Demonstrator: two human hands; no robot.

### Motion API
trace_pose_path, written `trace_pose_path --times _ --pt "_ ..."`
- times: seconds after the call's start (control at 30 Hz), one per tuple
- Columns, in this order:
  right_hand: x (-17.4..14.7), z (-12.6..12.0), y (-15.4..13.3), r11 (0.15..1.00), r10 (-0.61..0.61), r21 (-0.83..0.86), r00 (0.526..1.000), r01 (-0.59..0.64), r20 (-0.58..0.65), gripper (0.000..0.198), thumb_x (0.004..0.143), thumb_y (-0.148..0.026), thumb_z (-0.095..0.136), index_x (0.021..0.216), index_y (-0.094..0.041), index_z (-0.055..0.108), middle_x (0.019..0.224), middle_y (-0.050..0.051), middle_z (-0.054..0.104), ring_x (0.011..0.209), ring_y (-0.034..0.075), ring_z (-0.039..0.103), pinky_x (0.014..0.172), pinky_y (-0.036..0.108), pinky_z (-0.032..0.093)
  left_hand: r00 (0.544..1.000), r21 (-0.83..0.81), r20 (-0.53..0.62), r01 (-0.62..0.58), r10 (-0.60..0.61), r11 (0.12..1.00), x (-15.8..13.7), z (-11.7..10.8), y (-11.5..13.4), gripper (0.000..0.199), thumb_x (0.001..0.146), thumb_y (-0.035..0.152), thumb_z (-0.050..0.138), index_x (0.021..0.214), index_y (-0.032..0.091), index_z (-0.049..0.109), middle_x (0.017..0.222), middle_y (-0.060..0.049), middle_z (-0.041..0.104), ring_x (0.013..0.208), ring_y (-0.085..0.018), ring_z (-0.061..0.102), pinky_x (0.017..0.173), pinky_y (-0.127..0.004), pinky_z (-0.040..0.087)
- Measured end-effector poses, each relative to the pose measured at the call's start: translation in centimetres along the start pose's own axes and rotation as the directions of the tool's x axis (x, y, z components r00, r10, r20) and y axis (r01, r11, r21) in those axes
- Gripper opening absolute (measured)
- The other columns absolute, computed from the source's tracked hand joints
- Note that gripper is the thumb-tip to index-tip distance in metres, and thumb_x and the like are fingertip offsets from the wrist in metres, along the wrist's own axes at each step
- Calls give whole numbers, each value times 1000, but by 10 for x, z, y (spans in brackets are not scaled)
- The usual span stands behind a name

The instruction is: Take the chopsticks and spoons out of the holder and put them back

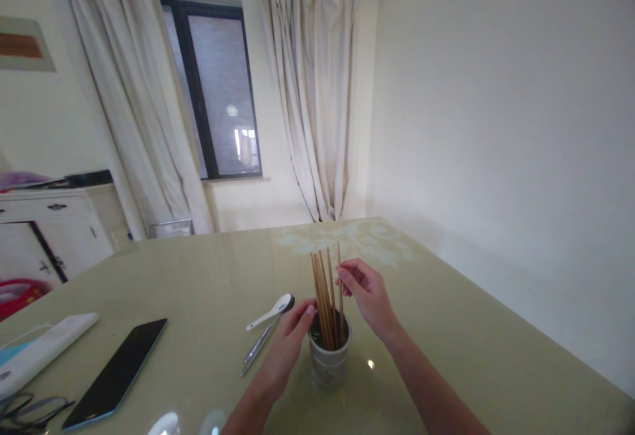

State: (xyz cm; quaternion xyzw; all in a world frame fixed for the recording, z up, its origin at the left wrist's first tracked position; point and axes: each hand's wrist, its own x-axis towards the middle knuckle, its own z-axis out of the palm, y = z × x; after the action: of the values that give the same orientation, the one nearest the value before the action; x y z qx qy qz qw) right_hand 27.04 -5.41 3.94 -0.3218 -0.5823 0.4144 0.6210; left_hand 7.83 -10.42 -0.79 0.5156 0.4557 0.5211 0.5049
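Observation:
A grey cup [329, 363] stands upright on the table with several wooden chopsticks [323, 303] leaning in it. My right hand [364, 289] pinches one chopstick [340, 309] near its upper part, and that stick's lower end is inside the cup. At the cup's left rim is my left hand [292, 332], its fingers curled against the rim beside the bundle; some of its fingertips are hidden. Left of that hand lie a white spoon [268, 313] with a dark one partly behind it, and slim metal utensils [258, 349].
On the left of the glossy table [208, 276] lie a dark phone or tablet [119, 369], a white power strip [49, 349] and glasses [37, 412]. A white wall [506, 157] runs along the right edge. A white cabinet [74, 223] stands behind on the left.

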Motion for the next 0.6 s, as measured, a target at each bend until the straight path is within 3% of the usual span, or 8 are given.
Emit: trace_pose_path --times 0.23,0.4,0.6 --pt "-15 4 23 991 34 -128 999 -32 10 42 83 -58 84 89 -19 71 75 1 67 65 16 57 58 27 45 999 -53 -39 30 -33 998 2 -1 -12 64 84 68 73 125 20 77 142 -11 73 139 -33 61 125 -49 43" --pt "-17 7 25 986 89 -144 994 -78 67 47 84 -63 80 75 -17 71 67 0 62 62 15 53 57 27 41 997 -23 -67 49 -50 999 -1 2 -6 63 84 67 74 126 20 76 142 -11 73 141 -34 60 125 -49 42" --pt "-20 6 25 986 101 -136 994 -93 51 53 81 -68 80 76 -15 77 67 2 66 62 16 55 58 27 42 1000 67 -16 -8 9 998 2 0 2 60 91 72 61 122 24 78 136 -10 76 135 -31 65 120 -47 47"
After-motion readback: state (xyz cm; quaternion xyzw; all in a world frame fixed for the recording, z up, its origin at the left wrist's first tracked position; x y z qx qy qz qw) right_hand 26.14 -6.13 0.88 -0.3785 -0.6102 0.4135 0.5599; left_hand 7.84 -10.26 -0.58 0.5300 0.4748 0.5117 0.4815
